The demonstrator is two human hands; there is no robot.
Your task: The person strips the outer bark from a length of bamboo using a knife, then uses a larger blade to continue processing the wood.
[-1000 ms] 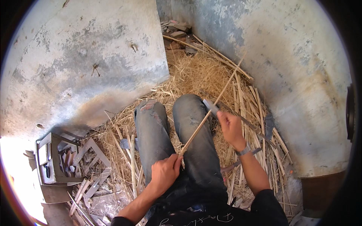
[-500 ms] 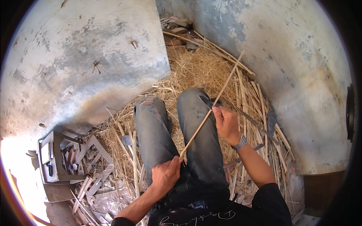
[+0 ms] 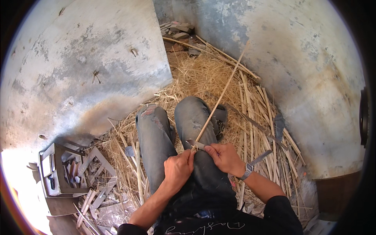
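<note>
A long, thin bamboo strip (image 3: 221, 96) slants from between my thighs up toward the right wall. Its near end is pinched in my left hand (image 3: 178, 169), which is closed and rests over my lap. My right hand (image 3: 226, 157), with a watch at the wrist, is closed around a knife. The knife's blade (image 3: 199, 145) lies across the strip right beside my left fingertips, over the right thigh. A small curled shaving (image 3: 194, 149) shows at that spot. The knife's handle is mostly hidden in my fist.
Shavings (image 3: 203, 74) cover the floor around my knees. Many bamboo strips (image 3: 250, 105) lie along the weathered right wall (image 3: 301, 78). A left wall panel (image 3: 90, 51) stands close. A wooden frame box (image 3: 58, 168) holds scraps at lower left. Bricks (image 3: 180, 29) sit in the far corner.
My right hand has drawn the knife down along the strip toward my left hand. The blade was near the right knee before. The left hand has risen slightly.
</note>
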